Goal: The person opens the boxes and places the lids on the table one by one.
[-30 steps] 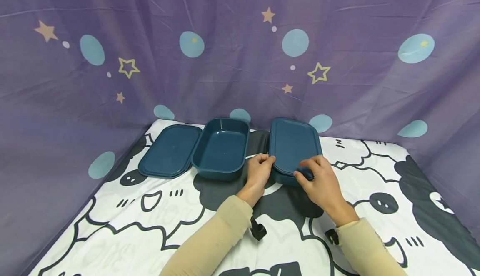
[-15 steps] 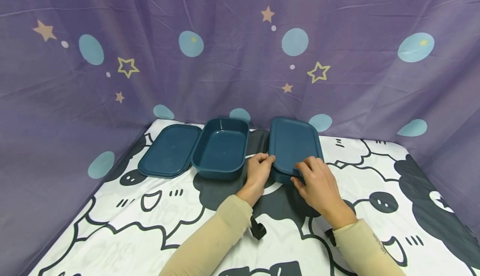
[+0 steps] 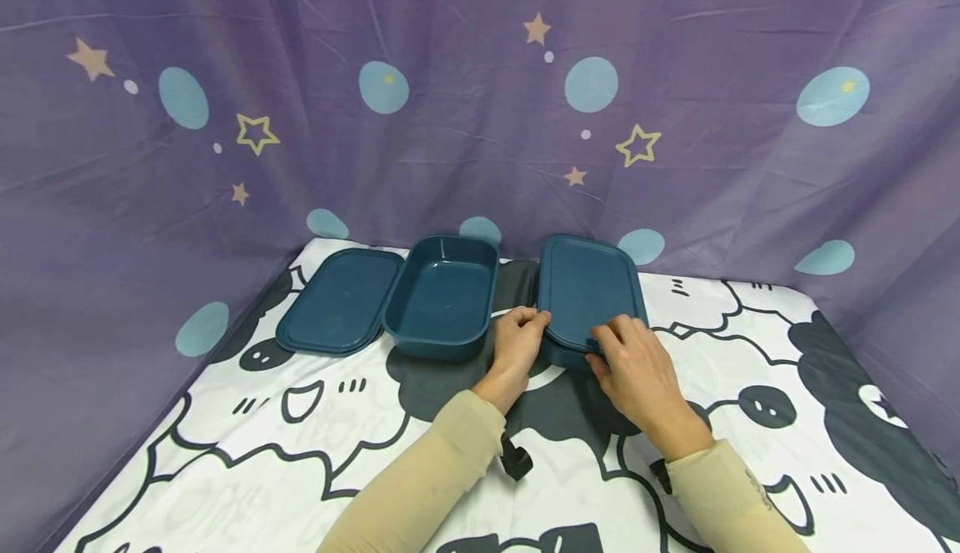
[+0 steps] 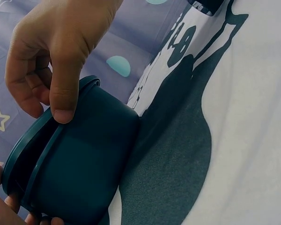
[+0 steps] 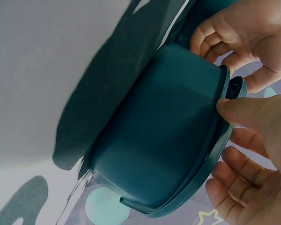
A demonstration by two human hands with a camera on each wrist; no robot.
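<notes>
The right-hand dark blue food container [image 3: 561, 356] carries a matching lid [image 3: 588, 286]. At its front left corner my left hand [image 3: 517, 343] pinches the lid's edge. A gap shows there between lid and container rim in both wrist views. My right hand [image 3: 637, 369] grips the lid along its front edge near the right corner. Its thumb [image 5: 234, 110] lies against the rim, with the other fingers curled over the lid's top side, partly hidden from the right wrist view. From the left wrist, the right hand [image 4: 61, 51] appears above and the left hand [image 4: 2, 208] at the lower left.
To the left stands a second dark blue food container [image 3: 446, 290], uncovered, with its inside visible. A loose lid [image 3: 341, 303] lies flat beside it. A cartoon-print cloth [image 3: 262, 444] covers the table, and a purple curtain [image 3: 465, 178] hangs behind.
My right hand has shifted slightly left along the lid's front edge, and its fingers have closed in on that edge. My left hand, the containers and the loose lid keep their places.
</notes>
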